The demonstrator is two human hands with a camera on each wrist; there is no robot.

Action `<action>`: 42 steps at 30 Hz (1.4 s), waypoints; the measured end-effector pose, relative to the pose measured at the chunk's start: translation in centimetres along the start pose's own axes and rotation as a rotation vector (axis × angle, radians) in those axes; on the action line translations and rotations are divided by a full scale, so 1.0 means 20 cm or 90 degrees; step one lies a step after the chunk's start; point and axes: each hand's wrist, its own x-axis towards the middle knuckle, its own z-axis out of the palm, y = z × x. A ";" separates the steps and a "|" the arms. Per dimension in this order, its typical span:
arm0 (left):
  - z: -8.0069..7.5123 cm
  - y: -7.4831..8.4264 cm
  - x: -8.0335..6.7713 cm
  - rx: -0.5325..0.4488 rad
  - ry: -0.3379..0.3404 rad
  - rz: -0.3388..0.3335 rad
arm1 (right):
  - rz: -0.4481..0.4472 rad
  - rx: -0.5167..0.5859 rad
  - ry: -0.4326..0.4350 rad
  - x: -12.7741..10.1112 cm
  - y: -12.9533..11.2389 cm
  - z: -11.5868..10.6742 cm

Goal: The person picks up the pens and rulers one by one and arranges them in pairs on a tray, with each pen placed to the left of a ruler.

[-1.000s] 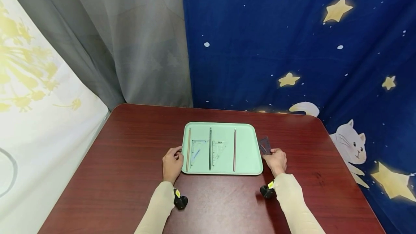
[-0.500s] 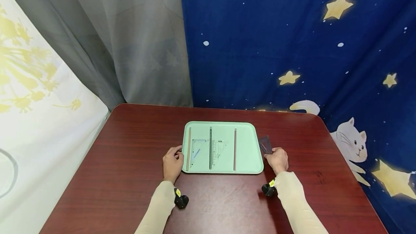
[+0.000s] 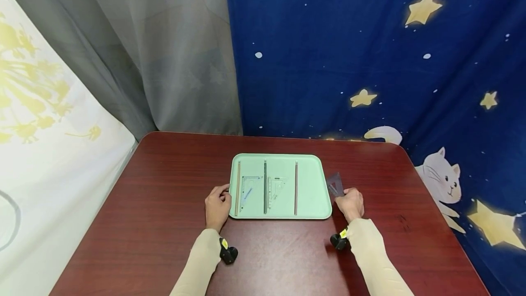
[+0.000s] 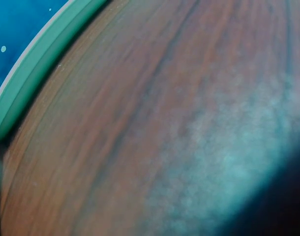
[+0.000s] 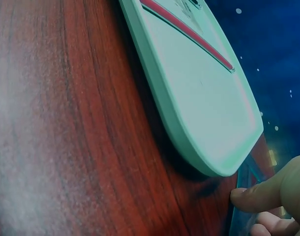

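Fingers pinching clear set square, green tray holding rulers

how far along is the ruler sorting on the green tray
Looks mostly done: three straight rulers and two clear set squares already lie in the green tray. In hand: the right hand pinches a third clear triangle, tilted up just off the tray's right edge, while the left hand rests at the tray's left rim. Left, probably: laying that triangle in the bare right part.
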 end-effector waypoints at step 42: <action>-0.01 0.02 0.00 0.010 -0.006 -0.006 | 0.001 0.346 -0.080 -0.09 -0.13 -0.01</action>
